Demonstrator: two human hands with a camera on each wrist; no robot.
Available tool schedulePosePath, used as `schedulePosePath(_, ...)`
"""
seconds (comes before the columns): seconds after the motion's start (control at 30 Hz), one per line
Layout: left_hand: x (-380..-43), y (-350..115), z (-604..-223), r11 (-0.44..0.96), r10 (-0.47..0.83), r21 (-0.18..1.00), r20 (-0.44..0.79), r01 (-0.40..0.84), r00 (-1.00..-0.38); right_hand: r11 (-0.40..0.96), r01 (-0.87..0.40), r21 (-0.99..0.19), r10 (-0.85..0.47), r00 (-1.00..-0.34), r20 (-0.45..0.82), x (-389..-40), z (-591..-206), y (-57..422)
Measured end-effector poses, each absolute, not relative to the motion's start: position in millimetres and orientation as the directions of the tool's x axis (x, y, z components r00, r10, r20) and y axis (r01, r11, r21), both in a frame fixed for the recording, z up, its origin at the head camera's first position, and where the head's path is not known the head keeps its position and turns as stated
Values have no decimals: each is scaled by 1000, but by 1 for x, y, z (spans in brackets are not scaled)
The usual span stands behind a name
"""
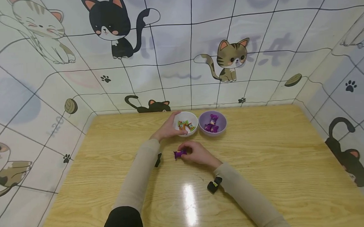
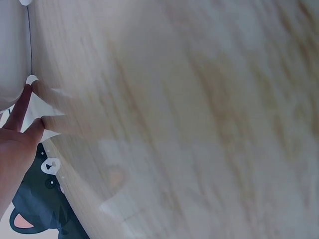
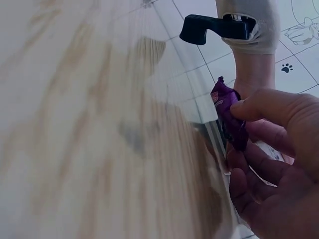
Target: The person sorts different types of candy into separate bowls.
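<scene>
My left hand (image 1: 168, 130) grips a white bowl (image 1: 188, 116) by its left side, thumb over the near rim. Several small candies in green and orange wrappers (image 1: 190, 126) lie in that bowl. Between thumb and fingers, my right hand (image 1: 198, 153) pinches a purple-wrapped candy (image 1: 178, 154), a little in front of the white bowl. The right wrist view shows the same candy (image 3: 230, 112) held close over the table. Beside the white bowl stands a purple bowl (image 1: 213, 133) with several purple-wrapped candies (image 1: 212, 127) in it.
The wooden table (image 1: 276, 150) reaches back to a wall covering (image 1: 174, 73) printed with cats and grid lines, which also rises at both sides. Both bowls stand near the table's back edge. A black wrist mount (image 1: 214, 185) sits at my right sleeve.
</scene>
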State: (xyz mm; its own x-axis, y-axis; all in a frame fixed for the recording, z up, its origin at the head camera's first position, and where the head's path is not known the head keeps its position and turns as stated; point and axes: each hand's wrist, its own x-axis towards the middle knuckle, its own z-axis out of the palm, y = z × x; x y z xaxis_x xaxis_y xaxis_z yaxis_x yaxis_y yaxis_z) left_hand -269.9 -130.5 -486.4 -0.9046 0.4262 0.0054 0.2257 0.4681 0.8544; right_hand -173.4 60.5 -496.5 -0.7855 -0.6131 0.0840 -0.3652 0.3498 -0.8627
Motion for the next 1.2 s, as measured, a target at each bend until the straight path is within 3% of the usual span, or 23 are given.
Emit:
schedulePosePath(0.23,-268,-134,-485,482,412,853,-18,201,-911,385,-313,-868,-572,-819,41,-171,-487,76)
schedulePosePath(0.8,-268,-135,-487,499,408,845,-37,189,-912,426,-465,-776,-528,-824,204,-180,-460,146)
schedulePosePath(1.2,-270,-132,-488,496,424,845,-35,200,-905,484,-498,-719,-481,-838,256,-189,-438,178)
